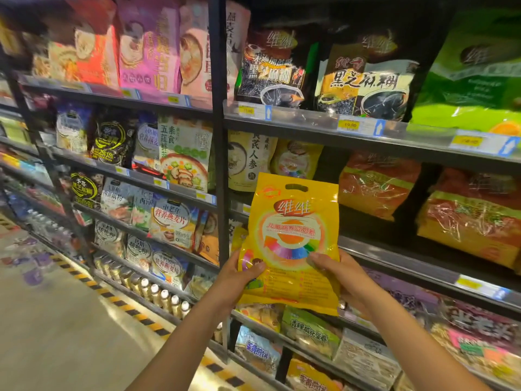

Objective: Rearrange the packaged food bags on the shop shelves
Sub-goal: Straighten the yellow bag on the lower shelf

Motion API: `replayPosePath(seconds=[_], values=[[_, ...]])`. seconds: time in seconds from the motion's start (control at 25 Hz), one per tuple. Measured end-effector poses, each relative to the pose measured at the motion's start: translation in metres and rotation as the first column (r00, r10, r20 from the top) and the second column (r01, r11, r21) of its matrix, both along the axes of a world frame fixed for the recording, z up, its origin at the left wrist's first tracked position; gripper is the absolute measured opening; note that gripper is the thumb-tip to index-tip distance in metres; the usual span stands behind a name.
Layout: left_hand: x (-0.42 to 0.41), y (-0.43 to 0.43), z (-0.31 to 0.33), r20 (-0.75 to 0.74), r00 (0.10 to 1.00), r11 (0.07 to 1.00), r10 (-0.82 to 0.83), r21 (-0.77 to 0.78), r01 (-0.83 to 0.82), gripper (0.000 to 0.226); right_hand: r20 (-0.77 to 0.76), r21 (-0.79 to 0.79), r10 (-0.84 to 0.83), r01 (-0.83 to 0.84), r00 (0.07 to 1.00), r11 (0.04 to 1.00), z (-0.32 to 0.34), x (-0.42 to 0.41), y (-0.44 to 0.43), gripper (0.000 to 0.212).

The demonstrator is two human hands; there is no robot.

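A yellow food bag (291, 221) with a red logo and a rainbow arrow ring is held upright in front of the shelves, at the centre of the head view. My left hand (239, 273) grips its lower left edge, thumb on the front. My right hand (337, 270) grips its lower right edge the same way. Behind the bag's top, on the second shelf (394, 249), stands another yellow bag (296, 159) beside a dark gap (329, 176).
Red-and-yellow bags (377, 184) fill the second shelf to the right. Black sesame bags (363, 77) and a green bag (473, 77) stand above. A black upright post (220, 136) divides the shelf bays. Bottles (158, 292) line the floor-level shelf at left.
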State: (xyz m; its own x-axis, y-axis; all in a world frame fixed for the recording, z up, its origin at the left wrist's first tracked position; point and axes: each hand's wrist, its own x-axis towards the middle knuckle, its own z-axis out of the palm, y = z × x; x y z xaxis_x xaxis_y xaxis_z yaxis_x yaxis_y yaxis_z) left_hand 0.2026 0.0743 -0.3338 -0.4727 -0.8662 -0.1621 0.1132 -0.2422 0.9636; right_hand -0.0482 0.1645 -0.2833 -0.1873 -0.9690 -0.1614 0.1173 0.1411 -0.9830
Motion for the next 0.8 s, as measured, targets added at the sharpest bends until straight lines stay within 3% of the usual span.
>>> replayPosePath(seconds=[0.08,0.2,0.4,0.52,0.64,0.72,0.8], values=[[-0.005,-0.018,0.006,0.02,0.999,0.999,0.03,-0.014,-0.03,0.092,0.043,-0.014,0.051,-0.051,0.998,0.999,-0.003,-0.003,-0.019,0.052],[-0.018,-0.048,0.018,0.067,0.997,0.998,0.03,-0.065,-0.025,0.06,-0.013,-0.017,0.072,-0.072,0.997,0.997,-0.003,-0.013,-0.053,0.057],[-0.057,-0.123,0.042,0.199,0.979,0.992,0.046,-0.122,-0.022,0.048,-0.103,-0.032,0.008,-0.012,0.995,0.999,0.01,-0.047,-0.124,0.045],[-0.084,-0.171,0.058,0.245,0.966,0.981,0.088,-0.189,-0.041,0.042,-0.141,-0.029,-0.039,0.035,0.989,0.999,0.02,-0.074,-0.169,0.061],[-0.112,-0.229,0.064,0.337,0.934,0.963,0.116,-0.268,-0.023,0.061,-0.183,0.037,-0.081,0.089,0.98,0.995,0.022,-0.106,-0.221,0.089],[-0.134,-0.276,0.053,0.414,0.892,0.948,0.178,-0.317,-0.042,0.084,-0.237,0.031,-0.091,0.102,0.967,0.994,0.022,-0.121,-0.253,0.073],[-0.16,-0.337,0.021,0.439,0.872,0.933,0.217,-0.356,-0.054,0.103,-0.26,-0.096,-0.151,0.131,0.954,0.987,0.021,-0.131,-0.28,0.045]])
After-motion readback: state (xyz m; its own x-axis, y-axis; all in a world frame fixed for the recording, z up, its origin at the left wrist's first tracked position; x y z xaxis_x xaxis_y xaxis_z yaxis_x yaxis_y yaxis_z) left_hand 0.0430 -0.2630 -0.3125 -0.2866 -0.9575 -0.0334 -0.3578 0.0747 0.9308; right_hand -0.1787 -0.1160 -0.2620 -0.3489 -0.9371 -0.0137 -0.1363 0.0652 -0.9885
